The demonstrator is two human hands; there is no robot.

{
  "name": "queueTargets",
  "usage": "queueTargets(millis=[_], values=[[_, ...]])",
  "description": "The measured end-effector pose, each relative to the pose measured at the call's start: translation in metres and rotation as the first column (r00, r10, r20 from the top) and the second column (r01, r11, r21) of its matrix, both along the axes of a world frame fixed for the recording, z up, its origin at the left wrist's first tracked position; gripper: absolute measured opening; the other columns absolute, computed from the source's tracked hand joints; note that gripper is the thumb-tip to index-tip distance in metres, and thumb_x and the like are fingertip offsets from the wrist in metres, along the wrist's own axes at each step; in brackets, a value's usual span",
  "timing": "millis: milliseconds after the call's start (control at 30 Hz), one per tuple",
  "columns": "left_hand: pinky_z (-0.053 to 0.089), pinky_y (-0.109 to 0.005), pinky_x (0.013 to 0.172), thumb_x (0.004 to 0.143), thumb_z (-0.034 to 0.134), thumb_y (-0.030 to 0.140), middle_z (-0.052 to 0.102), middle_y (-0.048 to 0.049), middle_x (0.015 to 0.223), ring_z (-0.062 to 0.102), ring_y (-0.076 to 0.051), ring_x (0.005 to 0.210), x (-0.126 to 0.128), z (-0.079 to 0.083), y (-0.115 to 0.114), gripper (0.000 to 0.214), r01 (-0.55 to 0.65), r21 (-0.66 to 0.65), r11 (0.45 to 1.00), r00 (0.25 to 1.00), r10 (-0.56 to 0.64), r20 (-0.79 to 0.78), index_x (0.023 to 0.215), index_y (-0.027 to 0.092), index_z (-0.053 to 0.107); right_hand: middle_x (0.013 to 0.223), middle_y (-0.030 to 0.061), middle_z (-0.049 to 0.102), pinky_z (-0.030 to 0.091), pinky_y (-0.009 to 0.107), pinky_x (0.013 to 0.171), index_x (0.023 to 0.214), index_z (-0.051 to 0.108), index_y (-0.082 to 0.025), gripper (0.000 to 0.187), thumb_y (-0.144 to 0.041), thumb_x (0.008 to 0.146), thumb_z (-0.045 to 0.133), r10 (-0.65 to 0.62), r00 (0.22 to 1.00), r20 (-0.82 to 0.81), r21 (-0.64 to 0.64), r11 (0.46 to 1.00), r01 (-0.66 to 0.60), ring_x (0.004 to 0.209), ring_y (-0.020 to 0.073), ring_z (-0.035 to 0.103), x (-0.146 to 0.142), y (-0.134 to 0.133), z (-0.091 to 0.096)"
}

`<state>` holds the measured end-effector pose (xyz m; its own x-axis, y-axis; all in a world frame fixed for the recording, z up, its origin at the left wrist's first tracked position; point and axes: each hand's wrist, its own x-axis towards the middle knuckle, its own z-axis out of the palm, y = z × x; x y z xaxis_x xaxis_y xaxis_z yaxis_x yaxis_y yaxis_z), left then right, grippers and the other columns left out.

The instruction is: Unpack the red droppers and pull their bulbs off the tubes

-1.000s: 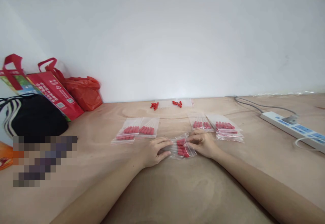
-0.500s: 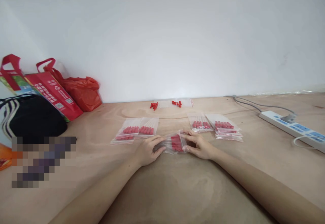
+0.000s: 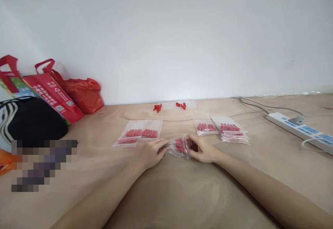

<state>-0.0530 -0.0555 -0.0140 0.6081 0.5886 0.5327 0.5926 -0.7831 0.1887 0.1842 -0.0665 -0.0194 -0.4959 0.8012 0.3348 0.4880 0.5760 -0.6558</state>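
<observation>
Head view: half-curled left hand [image 3: 152,152] and right hand [image 3: 204,149] pinch a clear bag [image 3: 172,149] between them, red pieces [image 3: 180,143] inside; filled bags [image 3: 230,128] lie beyond each hand on the wooden table [image 3: 177,194], before a white wall [image 3: 166,42].

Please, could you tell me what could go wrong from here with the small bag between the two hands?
The thin, clear plastic bag is held at its two ends by the left hand and right hand; a hard pull might tear it.

The small red cylindrical pieces inside might shift or bunch.

The right hand might nudge the flat clear bag of red pieces just beyond it.
</observation>
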Motion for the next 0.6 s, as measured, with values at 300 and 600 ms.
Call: queueTargets(millis=[300,600], values=[[0.051,-0.024,0.068,0.083,0.049,0.025,0.068,-0.0025,0.091,0.064,-0.014,0.078,0.0023,-0.0022,0.0024,0.020,-0.007,-0.005,1.000,1.000,0.007,-0.003,0.097,0.019,0.061,0.088,0.0044,0.056,0.041,0.024,0.066,0.099,0.055,-0.017,0.036,-0.036,0.070,0.062,0.066,0.997,0.028,-0.004,0.998,-0.066,0.076,0.0143,0.052,-0.0007,0.0015,0.0033],[0.051,-0.023,0.067,0.082,0.051,0.026,0.068,-0.0021,0.094,0.064,-0.014,0.079,0.0023,-0.0041,0.0043,0.020,0.000,-0.031,1.000,1.000,0.001,0.006,0.098,0.019,0.060,0.067,-0.0019,0.054,0.035,0.021,0.053,0.081,0.051,-0.017,0.014,-0.027,0.073,0.057,-0.047,0.998,-0.032,-0.035,0.998,0.046,0.058,0.0098,0.045,-0.0035,0.0007,-0.0044]])
